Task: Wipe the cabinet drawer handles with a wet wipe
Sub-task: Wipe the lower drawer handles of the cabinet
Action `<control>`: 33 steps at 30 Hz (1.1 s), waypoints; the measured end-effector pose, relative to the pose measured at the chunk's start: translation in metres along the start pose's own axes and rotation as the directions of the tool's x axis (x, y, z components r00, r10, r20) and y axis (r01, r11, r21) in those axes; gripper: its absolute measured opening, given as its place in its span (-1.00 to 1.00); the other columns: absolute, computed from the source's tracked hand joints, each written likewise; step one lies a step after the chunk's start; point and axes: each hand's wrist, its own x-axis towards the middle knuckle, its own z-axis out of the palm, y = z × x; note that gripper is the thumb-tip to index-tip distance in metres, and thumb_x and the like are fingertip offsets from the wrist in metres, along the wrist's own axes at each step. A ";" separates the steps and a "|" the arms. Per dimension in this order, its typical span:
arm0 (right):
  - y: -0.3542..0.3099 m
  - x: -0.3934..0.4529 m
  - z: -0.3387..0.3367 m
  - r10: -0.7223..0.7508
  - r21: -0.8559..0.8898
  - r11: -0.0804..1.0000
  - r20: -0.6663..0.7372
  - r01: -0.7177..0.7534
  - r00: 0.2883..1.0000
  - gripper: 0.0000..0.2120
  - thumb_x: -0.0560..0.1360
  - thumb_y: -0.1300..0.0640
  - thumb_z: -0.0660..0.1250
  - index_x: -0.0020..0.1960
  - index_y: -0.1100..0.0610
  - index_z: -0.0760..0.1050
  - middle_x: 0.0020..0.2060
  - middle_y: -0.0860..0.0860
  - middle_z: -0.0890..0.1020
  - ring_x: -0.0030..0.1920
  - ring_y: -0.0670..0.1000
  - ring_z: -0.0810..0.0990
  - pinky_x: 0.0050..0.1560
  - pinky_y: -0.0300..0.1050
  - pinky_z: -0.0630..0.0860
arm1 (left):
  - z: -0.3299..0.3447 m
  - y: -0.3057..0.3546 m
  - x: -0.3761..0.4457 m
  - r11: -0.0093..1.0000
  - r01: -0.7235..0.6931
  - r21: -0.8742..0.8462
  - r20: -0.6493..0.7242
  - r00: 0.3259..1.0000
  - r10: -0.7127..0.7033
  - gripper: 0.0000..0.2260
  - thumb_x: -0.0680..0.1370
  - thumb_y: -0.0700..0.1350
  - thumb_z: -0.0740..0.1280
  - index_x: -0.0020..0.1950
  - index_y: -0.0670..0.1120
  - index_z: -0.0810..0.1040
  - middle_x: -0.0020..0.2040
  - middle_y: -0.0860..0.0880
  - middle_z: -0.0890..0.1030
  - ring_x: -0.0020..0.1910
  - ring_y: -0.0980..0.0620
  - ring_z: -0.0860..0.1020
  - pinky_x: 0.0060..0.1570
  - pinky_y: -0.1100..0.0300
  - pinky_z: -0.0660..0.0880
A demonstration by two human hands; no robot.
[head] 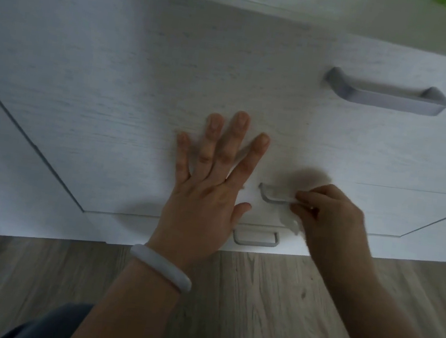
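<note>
The left hand [208, 184] lies flat against the white drawer front [112, 97] at the centre of the frame, fingers straight and spread, holding nothing — most likely a brace to keep the drawer from sliding or rocking while the other hand rubs. The right hand [332, 214], just right of centre, has its fingers curled round a crumpled wet wipe [291, 210] and presses it onto the right part of the middle handle [271, 193], so the wipe wraps the bar rather than only brushing its face. The two hands are near each other but apart, with the handle's bare left end between them. A larger grey top handle [384, 95] sits in the upper right, and a lowest handle [255, 237] shows below the left palm near the wooden floor [255, 300]. Much of the middle handle is hidden under wipe and fingers, and motion blur smears that spot — how wet the wipe is cannot be told. A pale bangle [160, 267] circles the left wrist.
</note>
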 end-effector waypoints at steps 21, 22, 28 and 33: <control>-0.033 0.011 0.011 0.198 0.158 0.969 -0.033 -0.191 0.980 -0.88 0.48 0.10 0.43 -0.07 0.13 0.69 -0.22 -0.02 0.66 -0.31 -0.06 0.58 -0.15 -0.25 0.45 | -0.003 -0.001 -0.001 1.000 -0.003 -0.008 0.025 1.000 0.003 -0.09 0.46 0.20 0.39 0.60 0.01 -0.11 0.56 -0.06 -0.29 0.53 -0.18 -0.33 0.46 -0.31 -0.25; -0.035 0.011 0.014 0.193 0.147 0.972 -0.050 -0.184 0.980 -0.88 0.49 0.10 0.41 -0.09 0.13 0.69 -0.21 -0.02 0.65 -0.32 -0.08 0.57 -0.16 -0.30 0.42 | -0.003 -0.001 -0.001 1.000 -0.005 -0.006 0.025 1.000 0.005 -0.09 0.46 0.20 0.39 0.60 0.00 -0.11 0.56 -0.06 -0.30 0.53 -0.18 -0.34 0.46 -0.30 -0.26; -0.045 0.008 0.007 0.229 0.284 0.932 0.012 -0.223 0.973 -0.86 0.53 0.11 0.34 -0.13 0.09 0.66 -0.23 0.00 0.64 -0.24 -0.02 0.61 -0.04 -0.18 0.49 | -0.004 -0.003 -0.001 1.000 -0.017 -0.010 0.041 0.999 0.018 -0.07 0.45 0.19 0.40 0.61 -0.01 -0.11 0.58 -0.10 -0.28 0.51 -0.19 -0.36 0.45 -0.31 -0.28; -0.037 0.002 0.009 0.190 0.253 0.950 -0.004 -0.183 0.982 -0.81 0.54 0.17 0.34 0.13 0.11 0.62 0.01 -0.08 0.54 -0.18 -0.13 0.58 -0.16 -0.51 0.39 | -0.006 -0.002 -0.001 1.000 -0.018 -0.025 0.048 0.999 0.019 -0.06 0.43 0.16 0.42 0.61 0.00 -0.10 0.57 -0.07 -0.29 0.52 -0.17 -0.36 0.45 -0.30 -0.27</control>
